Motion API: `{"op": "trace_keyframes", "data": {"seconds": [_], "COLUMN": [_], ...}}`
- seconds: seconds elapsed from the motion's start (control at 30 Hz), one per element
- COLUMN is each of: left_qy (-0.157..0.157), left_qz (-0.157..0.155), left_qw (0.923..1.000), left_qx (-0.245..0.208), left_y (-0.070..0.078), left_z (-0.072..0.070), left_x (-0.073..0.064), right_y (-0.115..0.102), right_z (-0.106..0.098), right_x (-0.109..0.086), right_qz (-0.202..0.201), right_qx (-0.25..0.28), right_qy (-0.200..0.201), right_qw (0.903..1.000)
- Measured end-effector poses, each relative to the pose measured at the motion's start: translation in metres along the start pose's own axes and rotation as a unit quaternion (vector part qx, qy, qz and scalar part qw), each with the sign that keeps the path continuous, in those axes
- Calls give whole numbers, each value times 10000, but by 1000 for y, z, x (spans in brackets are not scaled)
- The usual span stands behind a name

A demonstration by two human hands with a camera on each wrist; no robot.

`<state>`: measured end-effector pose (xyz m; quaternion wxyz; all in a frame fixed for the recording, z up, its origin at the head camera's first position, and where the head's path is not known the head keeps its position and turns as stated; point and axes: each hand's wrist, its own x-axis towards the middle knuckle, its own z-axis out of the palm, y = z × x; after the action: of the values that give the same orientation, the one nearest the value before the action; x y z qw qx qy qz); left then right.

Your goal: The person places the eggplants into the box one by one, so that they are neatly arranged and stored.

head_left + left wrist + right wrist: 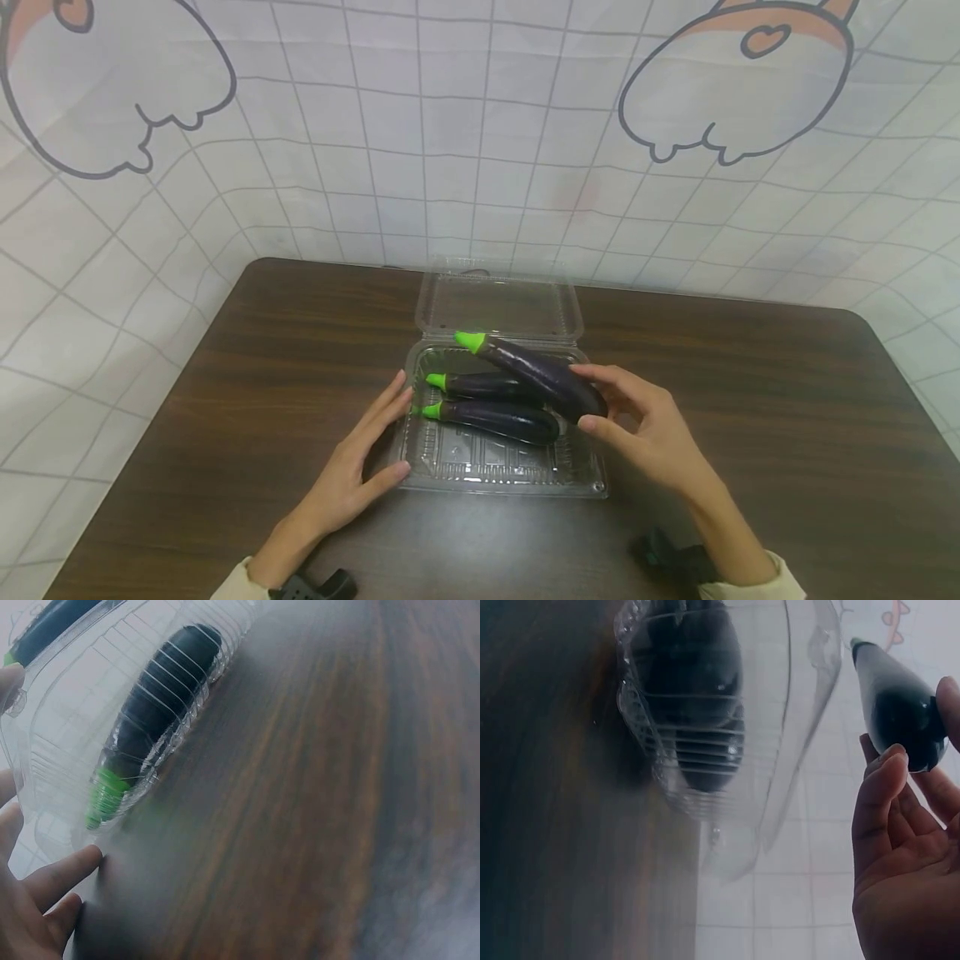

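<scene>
My right hand (648,425) grips the thick end of an eggplant (543,375) and holds it slanted above a clear plastic clamshell container (480,475), its green stem pointing to the far left. The right wrist view shows this eggplant (907,712) pinched between thumb and fingers, apart from the container wall. Inside the container lie two more eggplants side by side, the nearer eggplant (498,421) in full sight and the farther eggplant (480,385) partly hidden under the held one. At the container's left rim my left hand (352,467) rests with its fingers spread and fairly straight.
The container's hinged lid (498,304) lies back, raised, toward the far table edge. Everything stands on a dark wooden table (300,358). Behind it hangs a white gridded cloth (465,150) with cartoon drawings. Each forearm wears a black wrist device (318,585).
</scene>
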<state>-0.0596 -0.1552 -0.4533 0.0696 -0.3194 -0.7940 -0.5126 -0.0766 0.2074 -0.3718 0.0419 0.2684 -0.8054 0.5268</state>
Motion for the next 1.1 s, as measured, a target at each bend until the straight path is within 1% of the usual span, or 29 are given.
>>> {"op": "trace_keyframes", "data": {"seconds": [0.17, 0.37, 0.53, 0.8, 1.1], "left_qy": [11, 17, 12, 5, 2], "left_qz": [35, -2, -44, -76, 27], "left_qw": [10000, 10000, 10000, 10000, 10000], "left_qx": [-21, -13, 8, 21, 0], "left_y": [0, 0, 1, 2, 0], "left_z": [0, 1, 1, 0, 0], "left_x": [0, 0, 0, 1, 1], "right_y": [2, 3, 5, 7, 7], "right_z": [4, 10, 14, 21, 28], "right_x": [0, 0, -1, -4, -2], "right_qz": [-101, -364, -410, -554, -832], "right_qx": [-76, -400, -661, -751, -951], "right_qy": [-206, -380, -635, -885, -1201], "right_qw": [9997, 9978, 9949, 9917, 9847]}}
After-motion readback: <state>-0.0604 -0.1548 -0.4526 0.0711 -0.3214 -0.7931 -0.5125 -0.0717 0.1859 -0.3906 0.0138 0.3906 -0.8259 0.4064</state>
